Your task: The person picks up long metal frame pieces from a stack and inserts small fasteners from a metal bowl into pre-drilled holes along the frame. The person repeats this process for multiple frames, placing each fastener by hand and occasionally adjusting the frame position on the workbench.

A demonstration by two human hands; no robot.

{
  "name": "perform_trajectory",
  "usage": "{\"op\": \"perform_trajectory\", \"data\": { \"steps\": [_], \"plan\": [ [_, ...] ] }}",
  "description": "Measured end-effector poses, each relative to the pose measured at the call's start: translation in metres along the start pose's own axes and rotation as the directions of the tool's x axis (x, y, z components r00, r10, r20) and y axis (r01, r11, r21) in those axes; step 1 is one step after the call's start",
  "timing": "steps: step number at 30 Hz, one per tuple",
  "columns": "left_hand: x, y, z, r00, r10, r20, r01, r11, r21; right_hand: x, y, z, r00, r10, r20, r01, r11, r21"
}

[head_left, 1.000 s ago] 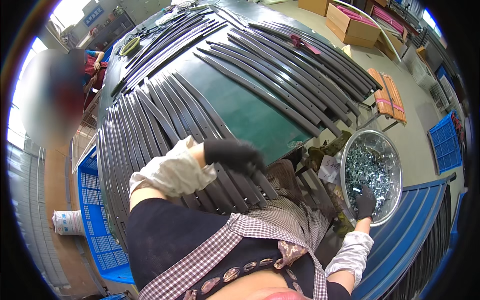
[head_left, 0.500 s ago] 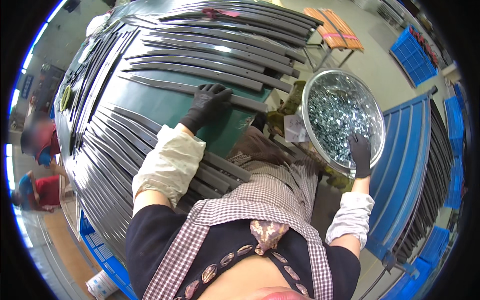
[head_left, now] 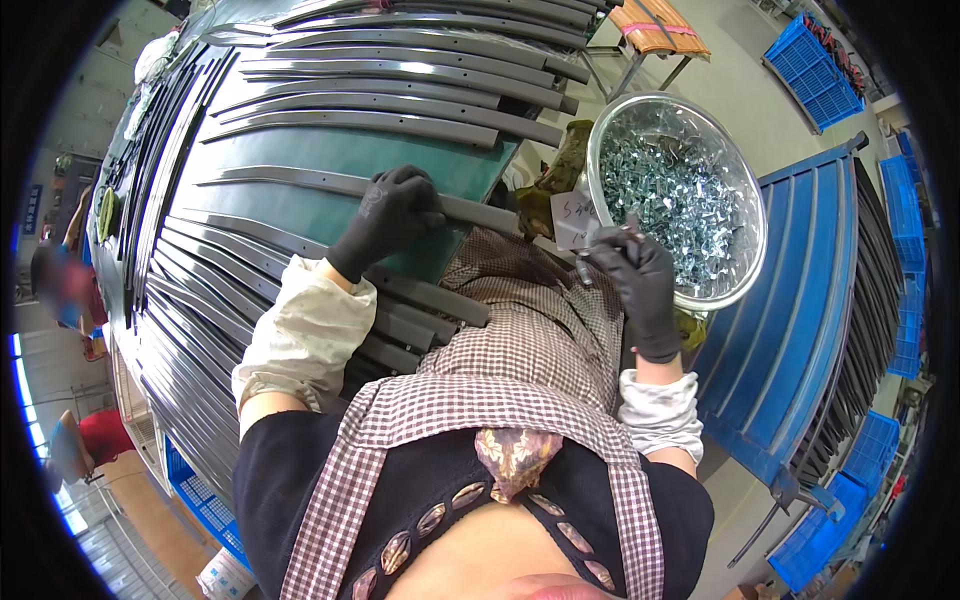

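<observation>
My left hand (head_left: 392,215), in a black glove, is closed round a long dark grey metal strip (head_left: 290,177) that lies across the green tabletop (head_left: 340,152). The strip's right end sticks out past my fingers toward the table's edge. My right hand (head_left: 640,280), also gloved in black, is closed with a small shiny metal clip (head_left: 584,270) poking out at its fingertips. It is over the near left rim of a round metal bowl (head_left: 752,262) filled with many small shiny metal clips (head_left: 665,200). A white paper tag (head_left: 570,222) with handwriting hangs beside the bowl.
More dark strips lie in rows beyond (head_left: 380,103) and nearer (head_left: 220,300) on the table. A blue metal rack (head_left: 780,310) with long dark strips stands at right. Blue crates (head_left: 815,75) and an orange slatted stool (head_left: 655,28) are farther off. Two people are at far left.
My right hand has come out of the clips in the bowl and moved left, now with a clip at its fingertips. My left hand still grips the strip.
</observation>
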State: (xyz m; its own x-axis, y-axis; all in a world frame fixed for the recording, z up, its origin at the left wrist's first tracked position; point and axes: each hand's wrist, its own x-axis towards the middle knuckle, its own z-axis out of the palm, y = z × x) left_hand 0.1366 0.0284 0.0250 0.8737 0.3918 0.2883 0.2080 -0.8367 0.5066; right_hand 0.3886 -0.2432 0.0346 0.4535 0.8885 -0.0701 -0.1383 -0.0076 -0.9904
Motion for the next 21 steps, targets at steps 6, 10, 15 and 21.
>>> {"op": "perform_trajectory", "data": {
  "steps": [6, 10, 15, 21],
  "plan": [
    [-0.011, 0.101, 0.005, 0.923, 0.197, 0.33, -0.046, 0.909, -0.413, -0.011, 0.005, 0.067, 0.875, -0.425, 0.233, 0.442, 0.897, -0.024],
    [-0.022, 0.111, 0.016, 0.909, 0.209, 0.36, 0.003, 0.861, -0.508, -0.021, 0.002, 0.075, 0.856, -0.436, 0.277, 0.471, 0.879, -0.071],
    [-0.033, 0.119, 0.005, 0.92, 0.284, 0.271, -0.201, 0.934, -0.296, -0.037, 0.012, 0.065, 0.907, -0.273, 0.322, 0.313, 0.947, -0.079],
    [-0.049, 0.106, 0.006, 0.792, 0.598, 0.125, -0.605, 0.796, 0.023, -0.041, 0.002, 0.068, 0.877, 0.077, 0.475, -0.031, 0.994, -0.104]
  ]
}}
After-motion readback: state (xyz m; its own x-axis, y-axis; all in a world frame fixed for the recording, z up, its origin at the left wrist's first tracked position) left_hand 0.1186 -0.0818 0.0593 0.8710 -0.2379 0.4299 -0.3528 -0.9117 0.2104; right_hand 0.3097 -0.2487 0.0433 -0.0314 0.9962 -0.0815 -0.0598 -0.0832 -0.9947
